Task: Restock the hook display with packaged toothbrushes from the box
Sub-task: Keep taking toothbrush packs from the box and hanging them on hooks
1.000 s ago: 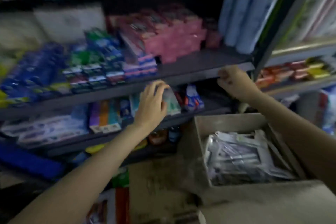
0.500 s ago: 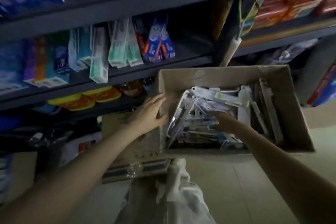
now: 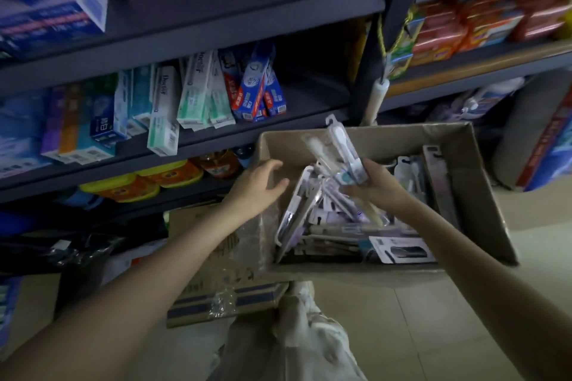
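An open cardboard box point(image 3: 476, 195) stands on the floor below the shelves, filled with several packaged toothbrushes point(image 3: 334, 226) lying in a heap. My right hand point(image 3: 379, 184) is over the box, shut on a small bunch of toothbrush packs point(image 3: 339, 147) that stick up and lean away from me, hang tabs on top. My left hand point(image 3: 258, 187) rests with fingers spread against the box's left wall, holding nothing. The hook display is out of view.
Dark metal shelves point(image 3: 247, 130) carry toothpaste boxes point(image 3: 192, 93) at the back. Yellow-lidded tubs point(image 3: 139, 182) sit on the lowest shelf. A taped flat carton point(image 3: 226, 281) lies left of the box. Red packs point(image 3: 464, 25) fill the right shelf. Tiled floor is in front.
The view dropped from the shelves to the box. My right hand went into the box and has lifted a bunch of toothbrush packs. My left hand came down to the box's left wall.
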A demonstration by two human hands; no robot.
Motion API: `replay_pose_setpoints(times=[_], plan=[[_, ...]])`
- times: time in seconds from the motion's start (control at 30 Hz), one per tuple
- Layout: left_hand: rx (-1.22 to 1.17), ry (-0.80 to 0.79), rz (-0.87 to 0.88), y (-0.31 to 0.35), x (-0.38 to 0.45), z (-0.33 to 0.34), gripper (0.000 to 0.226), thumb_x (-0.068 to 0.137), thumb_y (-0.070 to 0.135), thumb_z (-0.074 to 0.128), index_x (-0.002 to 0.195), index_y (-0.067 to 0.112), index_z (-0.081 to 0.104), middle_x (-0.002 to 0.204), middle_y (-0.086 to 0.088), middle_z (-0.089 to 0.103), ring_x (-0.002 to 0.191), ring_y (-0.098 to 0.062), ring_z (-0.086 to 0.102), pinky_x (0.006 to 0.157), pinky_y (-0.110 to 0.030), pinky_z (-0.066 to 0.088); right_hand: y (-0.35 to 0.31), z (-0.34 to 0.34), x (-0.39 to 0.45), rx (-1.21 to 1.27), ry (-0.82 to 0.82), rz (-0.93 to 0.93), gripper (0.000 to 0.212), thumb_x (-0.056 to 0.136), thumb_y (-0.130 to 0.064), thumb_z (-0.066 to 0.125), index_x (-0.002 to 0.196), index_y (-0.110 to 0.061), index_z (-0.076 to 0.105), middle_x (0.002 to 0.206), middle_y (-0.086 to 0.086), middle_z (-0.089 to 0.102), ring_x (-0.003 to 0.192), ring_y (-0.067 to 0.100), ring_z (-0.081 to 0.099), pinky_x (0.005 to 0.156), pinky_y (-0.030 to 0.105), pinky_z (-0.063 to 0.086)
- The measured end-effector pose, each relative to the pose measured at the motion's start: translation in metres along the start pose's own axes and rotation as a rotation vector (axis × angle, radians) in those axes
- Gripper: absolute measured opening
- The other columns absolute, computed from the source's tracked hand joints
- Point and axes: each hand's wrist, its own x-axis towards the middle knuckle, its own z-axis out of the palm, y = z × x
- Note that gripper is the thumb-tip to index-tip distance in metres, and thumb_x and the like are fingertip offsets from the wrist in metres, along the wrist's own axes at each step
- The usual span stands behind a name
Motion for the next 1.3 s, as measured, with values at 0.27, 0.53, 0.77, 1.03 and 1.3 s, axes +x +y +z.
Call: replay_pose_setpoints(times=[0.27,0.53,0.77,1.03,1.3], plan=[[-0.719,0.042,0.059,0.066,0.017,-0.051,0.018,0.089,0.016,0.059,0.106,0.014,0.061,0.095,0.005,0.065,0.089,-0.007,0.061,0.073,-0.010,0.049,-0.098,-0.029,-0.014,0.446,-0.106,-0.227,0.040,0.081,-0.005,0.068,0.117,-0.002,0.052,0.103,0.010,0.063,0.094,0.014,0.061,0.085,0.027,0.050],[-0.788,0.269,0.189,0.069,-0.002,-0.166,0.005,0.089,0.015,0.058,0.087,0.018,0.062,0.081,0.001,0.061,0.069,-0.003,0.059,0.060,-0.014,0.050,-0.196,-0.078,-0.005,0.313,0.067,-0.478,0.009,0.090,-0.003,0.054,0.088,-0.011,0.052,0.065,0.008,0.056,0.051,0.010,0.053,0.051,0.018,0.046],[-0.739,0.520,0.303,0.063,-0.033,-0.275,0.005,0.088,0.016,0.060,0.084,0.019,0.058,0.081,0.002,0.061,0.072,-0.010,0.057,0.064,-0.018,0.050,-0.347,-0.118,0.014,0.343,0.273,-0.702,0.015,0.098,-0.016,0.043,0.086,-0.013,0.051,0.070,0.001,0.054,0.046,0.002,0.048,0.051,0.017,0.043],[-0.683,0.695,0.364,0.052,-0.065,-0.364,0.010,0.084,0.025,0.064,0.084,0.016,0.058,0.086,-0.002,0.062,0.082,-0.018,0.058,0.083,-0.041,0.050,-0.481,-0.151,0.038,0.463,0.383,-0.801,0.046,0.098,-0.015,0.043,0.142,-0.017,0.028,0.112,0.007,0.058,0.054,0.006,0.056,0.048,0.016,0.046],[-0.612,0.740,0.311,0.031,-0.079,-0.385,0.031,0.083,0.030,0.065,0.099,0.004,0.058,0.094,-0.007,0.062,0.090,-0.019,0.058,0.087,-0.034,0.047,-0.523,-0.146,0.061,0.521,0.447,-0.707,0.043,0.098,-0.012,0.040,0.139,-0.019,0.031,0.079,0.000,0.056,0.055,0.018,0.047,0.052,0.029,0.043]])
